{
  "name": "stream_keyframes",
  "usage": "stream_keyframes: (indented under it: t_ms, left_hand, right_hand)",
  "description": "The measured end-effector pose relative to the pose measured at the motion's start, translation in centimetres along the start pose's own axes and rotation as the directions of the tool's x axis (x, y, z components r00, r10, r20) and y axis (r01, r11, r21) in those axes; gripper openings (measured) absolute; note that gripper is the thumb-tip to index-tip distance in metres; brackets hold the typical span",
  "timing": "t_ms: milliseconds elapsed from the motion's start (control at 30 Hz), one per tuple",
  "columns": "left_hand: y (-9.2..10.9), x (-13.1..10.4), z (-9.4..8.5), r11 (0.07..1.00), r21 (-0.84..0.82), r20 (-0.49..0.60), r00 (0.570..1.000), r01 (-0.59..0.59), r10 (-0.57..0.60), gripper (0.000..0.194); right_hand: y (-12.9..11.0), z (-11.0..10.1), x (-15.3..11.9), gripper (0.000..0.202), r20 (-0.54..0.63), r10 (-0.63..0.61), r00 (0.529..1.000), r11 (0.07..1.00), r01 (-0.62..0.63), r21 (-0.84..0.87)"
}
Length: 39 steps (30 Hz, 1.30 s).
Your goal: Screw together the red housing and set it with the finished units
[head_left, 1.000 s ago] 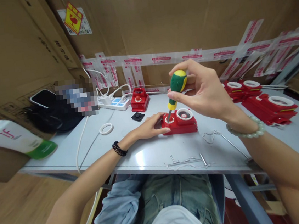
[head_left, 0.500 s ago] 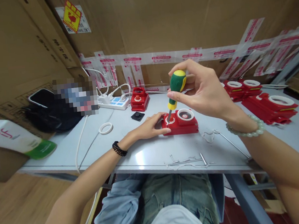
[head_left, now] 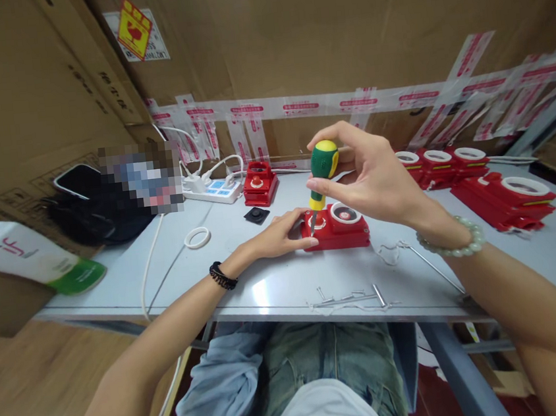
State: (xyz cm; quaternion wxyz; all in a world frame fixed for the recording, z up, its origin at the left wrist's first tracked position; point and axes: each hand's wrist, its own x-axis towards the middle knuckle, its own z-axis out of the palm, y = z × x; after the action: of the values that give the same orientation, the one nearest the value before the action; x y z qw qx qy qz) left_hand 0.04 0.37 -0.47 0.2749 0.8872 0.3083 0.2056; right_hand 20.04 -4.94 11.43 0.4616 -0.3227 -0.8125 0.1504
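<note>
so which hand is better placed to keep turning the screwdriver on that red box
Right. The right hand grips the screwdriver, its tip on the red box. The left hand rests against the box's left end.

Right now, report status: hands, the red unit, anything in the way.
Right hand grips screwdriver, tip down in red button box. Left hand steadies box's left end. Loose screws near table edge, apart from box.
</note>
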Motion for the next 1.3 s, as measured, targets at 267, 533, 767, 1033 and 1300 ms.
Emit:
stream_keyframes:
  t_ms: [267, 533, 767, 1033, 1300]
  left_hand:
    - [0.0, 0.0, 0.1, 0.998, -0.058, -0.012, 1.000, -0.001, 0.000, 0.062]
    - [-0.1, -0.1, 0.0, 1.000, -0.006, 0.008, 1.000, 0.001, -0.001, 0.059]
    - [0.0, -0.1, -0.1, 1.000, 0.004, 0.006, 1.000, 0.007, -0.007, 0.062]
    - [0.0, -0.1, 0.0, 1.000, 0.012, -0.004, 1.000, 0.021, -0.021, 0.062]
    - [-0.1, 0.1, 0.2, 1.000, -0.020, -0.027, 1.000, -0.010, 0.009, 0.064]
  right_hand:
    - [0.1, 0.2, 0.0, 0.038, 0.003, -0.004, 1.000, 1.000, 0.004, -0.003]
    - [0.6, 0.1, 0.1, 0.037, -0.012, -0.008, 1.000, 0.999, 0.007, -0.043]
    - [0.6, -0.2, 0.3, 0.034, -0.033, -0.002, 0.999, 0.994, -0.002, -0.111]
    - [0.6, 0.5, 0.1, 0.033, -0.094, -0.007, 0.996, 0.978, -0.013, -0.210]
    - [0.2, 2.1, -0.6, 0.027, -0.158, -0.103, 0.982, 0.933, 0.040, -0.357]
